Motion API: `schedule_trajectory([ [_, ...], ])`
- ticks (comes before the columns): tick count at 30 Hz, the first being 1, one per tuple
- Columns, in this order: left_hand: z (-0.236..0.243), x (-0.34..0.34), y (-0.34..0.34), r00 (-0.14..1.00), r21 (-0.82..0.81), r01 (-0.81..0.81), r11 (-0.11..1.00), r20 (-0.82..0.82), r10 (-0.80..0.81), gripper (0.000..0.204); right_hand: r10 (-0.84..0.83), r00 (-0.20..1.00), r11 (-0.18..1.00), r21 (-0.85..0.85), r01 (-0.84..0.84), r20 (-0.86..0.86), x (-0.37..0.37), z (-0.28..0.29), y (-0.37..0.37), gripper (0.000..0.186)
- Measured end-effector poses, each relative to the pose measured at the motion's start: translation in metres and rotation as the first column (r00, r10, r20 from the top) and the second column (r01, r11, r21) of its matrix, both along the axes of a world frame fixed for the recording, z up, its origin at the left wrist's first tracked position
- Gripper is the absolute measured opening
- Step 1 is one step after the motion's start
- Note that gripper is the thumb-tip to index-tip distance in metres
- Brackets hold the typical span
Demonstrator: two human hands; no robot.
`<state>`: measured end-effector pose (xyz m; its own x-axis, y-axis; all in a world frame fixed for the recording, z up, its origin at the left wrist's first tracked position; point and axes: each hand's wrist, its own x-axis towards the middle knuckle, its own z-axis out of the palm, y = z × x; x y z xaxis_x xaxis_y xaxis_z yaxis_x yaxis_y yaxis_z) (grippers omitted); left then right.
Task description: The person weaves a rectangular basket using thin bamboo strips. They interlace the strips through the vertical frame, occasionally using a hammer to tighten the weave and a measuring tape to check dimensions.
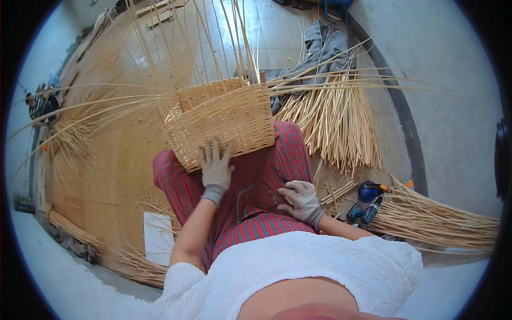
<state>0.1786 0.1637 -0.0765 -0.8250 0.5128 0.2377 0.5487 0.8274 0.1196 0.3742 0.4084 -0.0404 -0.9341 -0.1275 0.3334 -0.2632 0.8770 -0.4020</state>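
A half-woven wicker basket rests tilted across my knees, its long loose rods fanning upward and out to both sides. My left hand, in a pale work glove, lies with fingers spread against the near lower edge of the weave. Lower on the right, my gloved right hand is apart from the basket, over my striped red trousers. Its fingers are slightly bent and separated, and no object shows in them. Small dark curved marks or bits appear on the cloth between the hands; I cannot make out what they are.
A thick bundle of peeled rods lies ahead on the right, beside grey cloth. Another rod bundle is at my right, next to a blue-and-black power tool. More rods and a white board are left.
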Motion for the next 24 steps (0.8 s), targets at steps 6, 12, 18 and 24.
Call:
schedule_trajectory([
  [6,0.003,0.047,0.047,0.514,0.668,-0.273,0.693,0.71,-0.482,0.025,0.014,0.984,0.952,-0.304,0.041,0.178,-0.057,0.004,-0.002,0.055],
  [12,0.028,0.017,0.042,0.348,0.794,-0.484,0.367,0.56,-0.752,0.012,0.249,0.968,0.965,0.082,-0.247,-0.016,-0.141,0.06,-0.02,0.076],
  [18,0.109,-0.095,-0.053,0.643,0.848,-0.454,0.273,0.525,-0.558,0.027,0.066,0.989,0.853,0.521,0.014,-0.134,-0.244,0.124,0.031,0.032],
  [24,0.086,-0.211,-0.155,0.816,0.807,-0.501,0.311,0.561,-0.142,0.024,-0.152,0.988,0.877,0.457,0.146,-0.025,-0.314,0.157,0.109,0.036],
])
